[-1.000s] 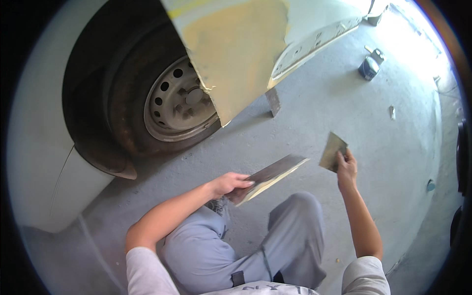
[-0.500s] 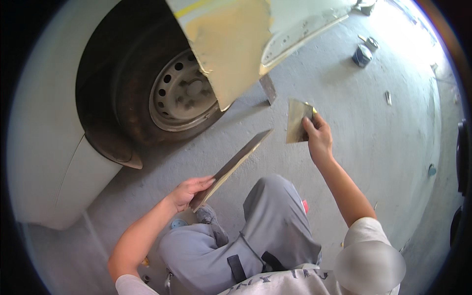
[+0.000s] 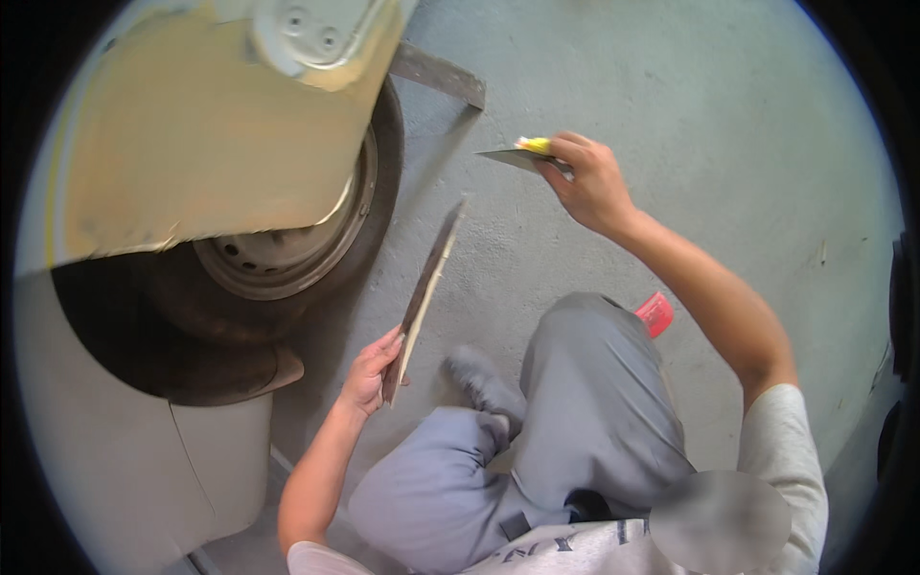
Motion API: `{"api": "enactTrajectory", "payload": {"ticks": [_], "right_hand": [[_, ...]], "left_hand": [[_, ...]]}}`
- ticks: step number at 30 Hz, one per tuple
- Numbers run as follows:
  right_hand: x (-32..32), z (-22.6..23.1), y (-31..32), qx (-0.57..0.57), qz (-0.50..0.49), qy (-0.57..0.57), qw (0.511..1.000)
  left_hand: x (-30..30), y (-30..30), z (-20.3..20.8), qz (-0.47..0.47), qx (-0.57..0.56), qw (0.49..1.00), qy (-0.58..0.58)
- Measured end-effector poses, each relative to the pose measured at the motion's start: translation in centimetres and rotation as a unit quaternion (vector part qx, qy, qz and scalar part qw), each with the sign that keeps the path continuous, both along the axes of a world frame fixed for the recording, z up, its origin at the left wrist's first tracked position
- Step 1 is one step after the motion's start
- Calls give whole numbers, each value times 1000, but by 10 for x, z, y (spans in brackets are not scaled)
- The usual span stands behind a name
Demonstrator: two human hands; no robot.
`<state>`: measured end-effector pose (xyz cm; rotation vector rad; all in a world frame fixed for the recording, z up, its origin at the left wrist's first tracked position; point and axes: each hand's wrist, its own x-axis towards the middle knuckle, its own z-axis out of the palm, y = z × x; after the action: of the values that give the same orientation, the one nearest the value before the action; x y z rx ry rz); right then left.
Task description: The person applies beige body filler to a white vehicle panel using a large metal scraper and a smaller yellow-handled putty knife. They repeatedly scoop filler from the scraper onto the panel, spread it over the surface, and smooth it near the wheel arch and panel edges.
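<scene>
My left hand (image 3: pixel 370 376) is closed on the lower end of a long, flat mixing board (image 3: pixel 427 287), seen nearly edge-on, with pale filler along its edge. My right hand (image 3: pixel 589 182) pinches a thin metal filler spreader (image 3: pixel 513 156) with a yellow part at its grip. The spreader's blade points left, toward the car, and touches nothing. At the upper left is a car body panel (image 3: pixel 211 144) coated in tan filler, its lower edge rough. The spreader and the board are both apart from this panel.
Below the panel sit the car's wheel (image 3: pixel 287 273) and dark wheel arch. A flat metal bar (image 3: pixel 441 75) juts out from under the panel over the grey floor (image 3: pixel 728 125). A red object (image 3: pixel 655 314) lies beside my right knee.
The view has swung toward the car panel, which now fills the upper left. The spreader has turned from broad face to nearly edge-on, and the board stands steeper. Both hands keep their hold.
</scene>
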<state>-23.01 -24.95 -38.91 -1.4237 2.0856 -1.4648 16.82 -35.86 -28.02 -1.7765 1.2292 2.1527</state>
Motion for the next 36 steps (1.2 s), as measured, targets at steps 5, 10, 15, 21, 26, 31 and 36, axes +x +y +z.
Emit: {"api": "enactTrajectory", "payload": {"ticks": [5, 10, 15, 21, 26, 31, 36], "right_hand": [[2, -28, -77, -60, 48, 202, 976], [-20, -29, -158, -152, -26, 302, 941], [-44, -12, -192, -262, 1, 332, 906], [-40, 8, -202, -292, 37, 342, 892], [-13, 9, -196, -319, 56, 297, 898], [19, 2, -180, -273, 47, 232, 933], [42, -7, -174, -264, -10, 257, 929]], "left_hand": [[15, -22, -61, 49, 17, 994, 93], [14, -30, -91, 63, -2, 991, 121], [9, -44, -95, 99, -12, 987, 128], [4, -62, -95, 106, -10, 982, 159], [1, -72, -94, 119, -18, 976, 181], [-4, -78, -95, 126, -24, 968, 214], [-9, -76, -103, 137, -17, 962, 236]]}}
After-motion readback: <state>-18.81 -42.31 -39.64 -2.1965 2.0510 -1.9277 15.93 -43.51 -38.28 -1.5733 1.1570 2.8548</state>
